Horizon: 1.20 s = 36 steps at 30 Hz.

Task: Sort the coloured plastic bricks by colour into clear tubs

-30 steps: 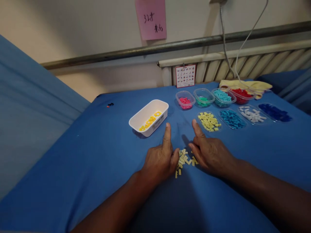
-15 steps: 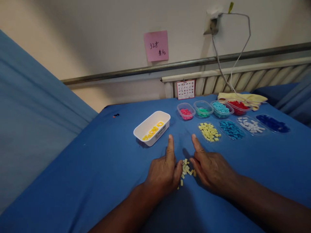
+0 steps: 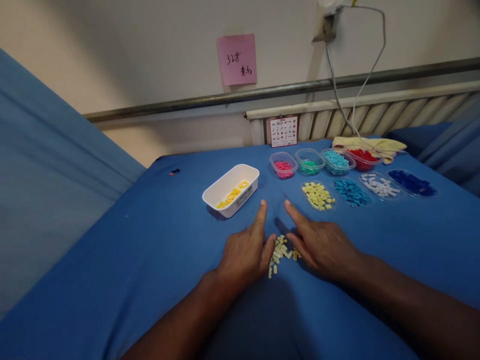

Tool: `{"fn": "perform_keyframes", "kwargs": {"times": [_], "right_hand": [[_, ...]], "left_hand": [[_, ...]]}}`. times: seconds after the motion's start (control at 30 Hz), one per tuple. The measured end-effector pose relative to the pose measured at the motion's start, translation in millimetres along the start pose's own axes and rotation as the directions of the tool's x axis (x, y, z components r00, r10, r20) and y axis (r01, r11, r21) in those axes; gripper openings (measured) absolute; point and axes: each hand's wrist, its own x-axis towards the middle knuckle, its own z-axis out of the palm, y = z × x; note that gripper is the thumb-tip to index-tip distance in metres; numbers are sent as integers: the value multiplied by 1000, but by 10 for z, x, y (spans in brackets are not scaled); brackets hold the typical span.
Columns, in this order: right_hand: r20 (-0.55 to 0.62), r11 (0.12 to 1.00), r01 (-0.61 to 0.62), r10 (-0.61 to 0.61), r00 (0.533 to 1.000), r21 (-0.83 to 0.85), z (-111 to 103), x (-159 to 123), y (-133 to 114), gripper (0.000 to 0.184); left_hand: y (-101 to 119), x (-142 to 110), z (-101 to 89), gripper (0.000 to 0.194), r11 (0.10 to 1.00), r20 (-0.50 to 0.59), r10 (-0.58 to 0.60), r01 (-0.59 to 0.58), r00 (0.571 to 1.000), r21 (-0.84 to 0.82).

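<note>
The loose pale bricks lie on the blue-covered desk, flanked by two bare hands: the left hand at nine o'clock from them, the right hand at three. On each, thumb and forefinger are spread apart with nothing between them, the forefingers aimed roughly towards twelve; the other fingers are hidden, so I cannot tell what lies beneath.

To gather such a pile well, the little-finger edges should press flat to the desk — small pieces slip under any gap — and both sides should close slowly and evenly, so none flick away. The strays between six and seven o'clock deserve drawing in first. A hurried forefinger might nudge the white tray between ten and eleven, or the brighter yellow bricks at one.
</note>
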Motion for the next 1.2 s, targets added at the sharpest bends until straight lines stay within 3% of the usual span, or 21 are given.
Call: {"fn": "perform_keyframes", "kwargs": {"times": [0.1, 0.2, 0.3, 0.5, 0.57, 0.67, 0.77, 0.9, 1.07, 1.2], "right_hand": [[137, 999, -37, 33, 990, 31, -138, 3, 75, 57], [289, 985, -48, -3, 957, 168, -281, -15, 130, 55], [354, 961, -53, -49, 934, 272, -319, -22, 127, 58], [203, 923, -69, -11, 979, 379, -28, 198, 29, 18], [108, 892, -52, 4, 994, 450, 109, 307, 36, 12], [16, 836, -70, 74, 997, 544, 283, 413, 110, 19], [-25, 805, -87, 125, 992, 587, 377, 424, 213, 24], [-84, 795, -95, 180, 980, 599, 384, 382, 292, 29], [-114, 814, -89, 187, 976, 574, 345, 342, 287, 34], [-115, 822, -88, 183, 976, 563, 316, 280, 263, 33]], "left_hand": [[-87, -29, -234, 74, 998, 118, 57, -56, 991, -18], [-139, -114, -454, 90, 994, 284, 94, -71, 954, -89], [-71, -177, -523, 95, 990, 334, 110, -72, 936, -124], [119, 101, -331, 20, 993, 237, 90, -70, 967, -91], [103, 269, -296, 14, 996, 169, 69, -59, 983, -65], [36, 434, -316, 11, 999, 105, 43, -41, 994, -18], [-23, 426, -363, 20, 999, 84, 45, -46, 995, 9], [7, 253, -324, 49, 993, -9, 91, -90, 996, 77], [217, -7, -138, 85, 985, 264, 130, -155, 956, 77], [307, -222, -77, 88, 981, 274, 51, -99, 960, 165]]}}
